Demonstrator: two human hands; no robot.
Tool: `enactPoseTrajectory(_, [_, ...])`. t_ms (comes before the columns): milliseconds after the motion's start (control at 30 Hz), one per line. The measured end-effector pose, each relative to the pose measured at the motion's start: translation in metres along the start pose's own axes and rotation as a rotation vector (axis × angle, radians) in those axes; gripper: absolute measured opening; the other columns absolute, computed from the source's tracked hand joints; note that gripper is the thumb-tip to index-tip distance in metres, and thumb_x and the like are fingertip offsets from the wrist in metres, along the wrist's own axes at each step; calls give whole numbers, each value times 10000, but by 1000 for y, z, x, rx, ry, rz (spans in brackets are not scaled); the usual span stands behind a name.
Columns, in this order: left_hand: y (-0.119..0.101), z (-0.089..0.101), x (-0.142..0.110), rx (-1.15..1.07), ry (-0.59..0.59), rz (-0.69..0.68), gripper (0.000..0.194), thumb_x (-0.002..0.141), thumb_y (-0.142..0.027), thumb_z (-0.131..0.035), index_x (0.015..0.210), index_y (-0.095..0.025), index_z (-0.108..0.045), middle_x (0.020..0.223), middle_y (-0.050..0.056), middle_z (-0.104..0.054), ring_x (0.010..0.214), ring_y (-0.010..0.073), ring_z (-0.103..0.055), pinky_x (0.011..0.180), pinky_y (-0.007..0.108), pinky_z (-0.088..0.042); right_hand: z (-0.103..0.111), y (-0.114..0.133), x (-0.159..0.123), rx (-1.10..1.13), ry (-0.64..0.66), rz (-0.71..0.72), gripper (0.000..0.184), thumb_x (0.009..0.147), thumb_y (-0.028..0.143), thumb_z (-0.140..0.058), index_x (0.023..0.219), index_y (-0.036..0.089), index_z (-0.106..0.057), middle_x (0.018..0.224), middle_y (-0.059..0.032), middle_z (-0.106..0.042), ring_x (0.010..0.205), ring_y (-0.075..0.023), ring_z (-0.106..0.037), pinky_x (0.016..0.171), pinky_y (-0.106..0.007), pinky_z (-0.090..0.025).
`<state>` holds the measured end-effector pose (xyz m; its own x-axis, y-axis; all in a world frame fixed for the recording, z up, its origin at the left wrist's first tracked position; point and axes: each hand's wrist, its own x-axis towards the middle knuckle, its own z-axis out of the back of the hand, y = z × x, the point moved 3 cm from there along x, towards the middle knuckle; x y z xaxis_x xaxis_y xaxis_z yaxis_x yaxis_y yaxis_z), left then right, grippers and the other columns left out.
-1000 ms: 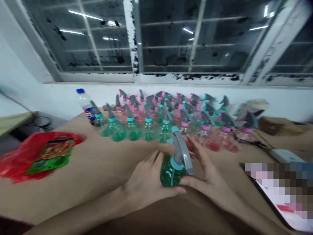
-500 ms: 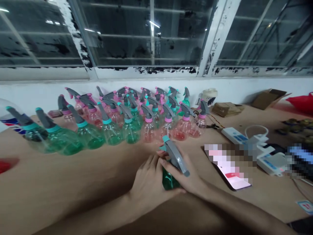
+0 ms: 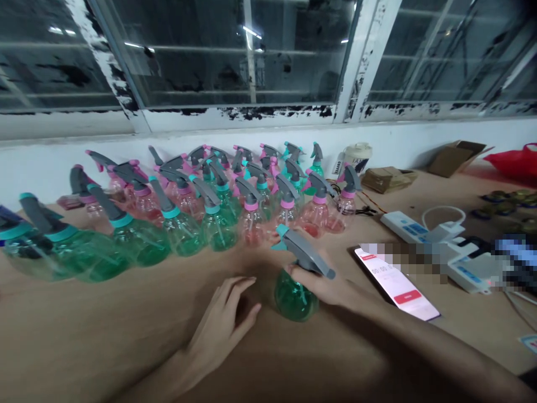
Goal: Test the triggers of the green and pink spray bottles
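A green spray bottle with a grey trigger head and teal nozzle stands upright at the middle of the table. My right hand is closed around its neck, under the trigger head; part of the fingers is hidden behind the bottle. To the left of that bottle, my left hand is apart from it, fingers curved and thumb spread, holding nothing. Beyond both hands stand several rows of similar spray bottles, such as a green one with a teal collar and a pink one with a pink collar.
On the right lie a phone with a lit screen and a white power strip with plugs. Farther back are a white cup, a flattened brown carton, an open cardboard box and a red bag. A windowed wall closes off the back.
My left hand has let go of the green spray bottle and drawn away to the left. The right hand keeps its hold on the neck. The view has shifted slightly.
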<state>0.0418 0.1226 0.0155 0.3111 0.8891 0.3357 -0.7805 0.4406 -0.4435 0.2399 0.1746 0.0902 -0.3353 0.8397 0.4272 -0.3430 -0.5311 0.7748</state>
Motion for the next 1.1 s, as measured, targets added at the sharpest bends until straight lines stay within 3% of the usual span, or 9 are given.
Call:
enactPoseTrajectory(100, [4,-2,2,-2,-10,24,318,894,-324,-475,1202,-308,-397,1143,52,-539,1048,247,-557,882,428,-462,-2,1,2,42,31,64,203,696,185,-527,891,242,-540,676,38,-536,581,-134,-498,574,-283,-443])
enactPoseTrajectory(233, [-1,-2,2,15,16,10,305,905,-287,-465,1205,-268,-414,1150,51,-533,1060,229,-554,892,404,-462,-2,-2,3,112,20,81,230,720,185,-501,938,246,-539,688,34,-545,576,-144,-507,585,-302,-444])
enactPoseTrajectory(400, [-3,-1,2,11,-5,12,259,892,-250,-469,1150,-241,-442,1098,52,-554,1022,222,-575,861,398,-485,-1,4,3,136,-8,38,112,787,311,-563,859,229,-539,791,-12,-612,730,-178,-595,698,-329,-468])
enactPoseTrajectory(600, [-1,-4,1,15,0,16,200,881,-204,-460,1079,-232,-462,1076,53,-546,1000,213,-578,845,384,-494,-2,7,3,80,-41,84,114,833,303,-507,742,236,-492,661,15,-543,612,-146,-559,613,-309,-448])
enactPoseTrajectory(733, [2,-6,1,46,18,16,247,877,-196,-466,1122,-224,-451,1120,67,-536,1043,220,-555,883,404,-472,-2,3,4,97,-13,114,63,812,243,-513,871,239,-537,779,-15,-601,725,-169,-600,705,-336,-467])
enactPoseTrajectory(933, [3,-11,-1,246,31,-17,421,886,-250,-469,1293,-203,-370,1341,107,-448,1192,268,-462,959,476,-411,0,2,2,99,14,162,224,725,127,-482,887,270,-542,742,24,-577,646,-149,-570,625,-306,-465])
enactPoseTrajectory(1100, [1,-13,-1,357,57,-73,458,907,-286,-427,1343,-164,-354,1408,122,-395,1265,272,-400,1002,472,-378,2,8,2,69,5,99,109,772,189,-511,850,252,-553,728,14,-610,618,-150,-581,596,-304,-477])
